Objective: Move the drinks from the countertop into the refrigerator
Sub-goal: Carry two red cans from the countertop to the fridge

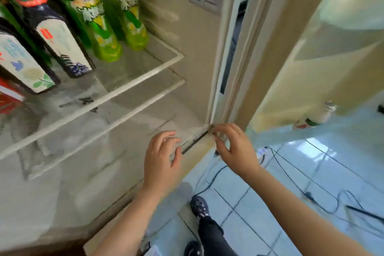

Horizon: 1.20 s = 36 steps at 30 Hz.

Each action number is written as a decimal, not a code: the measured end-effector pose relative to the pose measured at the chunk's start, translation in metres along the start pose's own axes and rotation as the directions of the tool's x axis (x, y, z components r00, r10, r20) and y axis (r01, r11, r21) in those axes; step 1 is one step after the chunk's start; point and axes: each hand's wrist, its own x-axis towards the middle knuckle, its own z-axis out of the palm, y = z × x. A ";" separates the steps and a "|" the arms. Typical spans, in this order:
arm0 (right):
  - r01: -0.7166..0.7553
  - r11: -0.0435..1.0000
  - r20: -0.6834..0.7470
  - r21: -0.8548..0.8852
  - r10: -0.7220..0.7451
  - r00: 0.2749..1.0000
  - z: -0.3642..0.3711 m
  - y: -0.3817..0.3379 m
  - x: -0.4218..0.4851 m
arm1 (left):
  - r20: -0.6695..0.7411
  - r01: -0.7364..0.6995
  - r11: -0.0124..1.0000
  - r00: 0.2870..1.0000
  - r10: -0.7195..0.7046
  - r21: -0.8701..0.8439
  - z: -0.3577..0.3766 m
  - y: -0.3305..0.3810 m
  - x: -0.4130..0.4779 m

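Fridge (199,58) stands open, door (311,52) swung out to the right. The upper shelf (133,82) carries drinks: green bottles (89,16) at the far right, dark bottles (56,33) with pale labels to their left, and a red carton (8,97) at the left edge. A white bottle (324,113) sits low in the door. The right end of the shelf and the shelf below show nothing on them. Both hands are out in front of the fridge's lower right corner, and neither carries a drink. Left hand (161,164): fingers loosely bent, holding nothing. Right hand (234,149): fingertips drawn together at the corner by the hinge; whether they pinch anything cannot be told. The countertop is out of view, so the number of drinks left to move cannot be established. Judgement: part of the load is already stored and this is a pause between trips or the finish. Cables (291,174) trail across the floor near the shoe (200,207), a trip hazard on any return walk.
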 end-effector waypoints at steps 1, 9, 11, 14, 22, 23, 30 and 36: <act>-0.098 0.995 0.007 -0.023 0.098 0.995 -0.005 0.019 -0.029 | 0.114 0.023 0.999 0.993 -0.019 -0.033 0.019 0.005 -0.011; -0.885 0.446 0.071 -0.135 0.895 0.440 -0.053 0.121 -0.298 | 0.911 0.116 0.986 0.381 -0.157 0.121 0.140 0.062 -0.121; -0.963 0.251 0.072 -0.097 0.967 0.245 -0.057 0.123 -0.365 | 0.966 0.015 0.986 0.198 -0.168 0.168 0.157 0.073 -0.151; -0.999 0.016 0.110 -0.046 0.994 0.011 -0.049 0.111 -0.459 | 0.980 -0.144 0.971 -0.034 -0.198 0.191 0.173 0.088 -0.191; -0.915 -0.364 0.226 0.172 0.919 -0.323 -0.029 0.068 -0.641 | 0.936 -0.393 0.901 -0.210 -0.284 0.185 0.213 0.176 -0.270; -0.900 -0.393 0.242 0.187 0.907 -0.346 -0.034 0.068 -0.659 | 0.939 -0.409 0.896 -0.207 -0.275 0.172 0.220 0.194 -0.280; -0.858 -0.419 0.231 0.297 0.903 -0.361 -0.106 0.119 -0.779 | 0.960 -0.523 0.851 -0.211 -0.185 0.049 0.279 0.344 -0.361; -0.832 -0.411 0.152 0.372 0.912 -0.382 -0.184 0.170 -0.860 | 0.952 -0.513 0.854 -0.294 -0.082 -0.085 0.318 0.484 -0.437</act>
